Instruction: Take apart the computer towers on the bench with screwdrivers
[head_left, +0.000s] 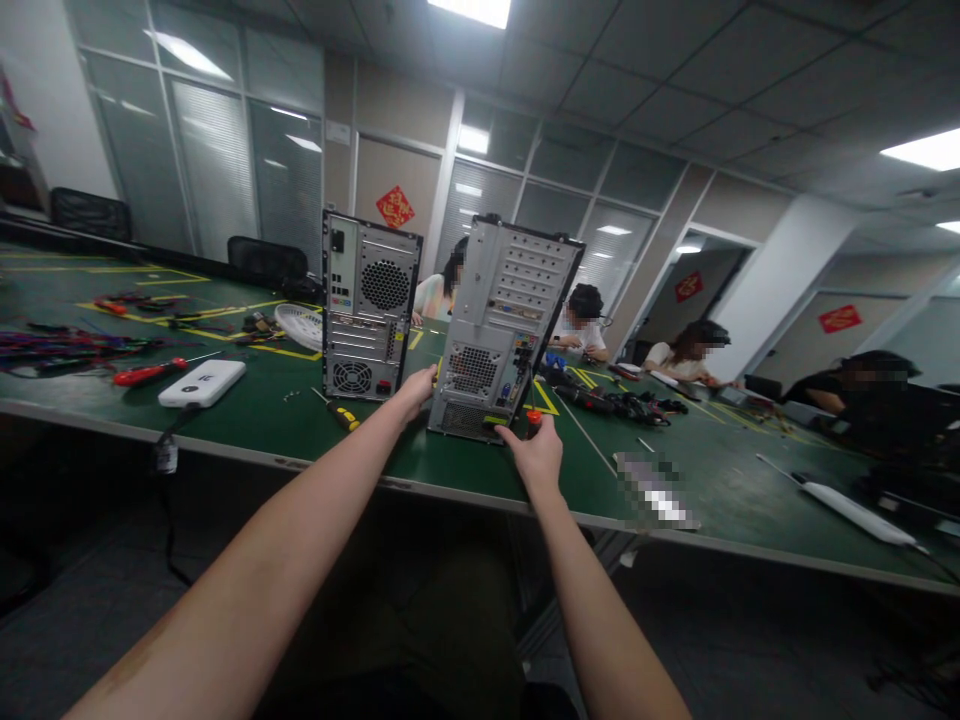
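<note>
Computer tower (491, 340), upright: likely heavy, rigid; lift by lower sides. Right hand (538, 455) beside it clasps red-topped screwdriver (533, 417); left hand (416, 393), grip hidden.

The lone view looks from the wearer's head, forward and down along the left arm (285, 560) and right arm (600, 600). It sits near the counter (735, 500), tilted, taking in the far ceiling (712, 90).
</note>
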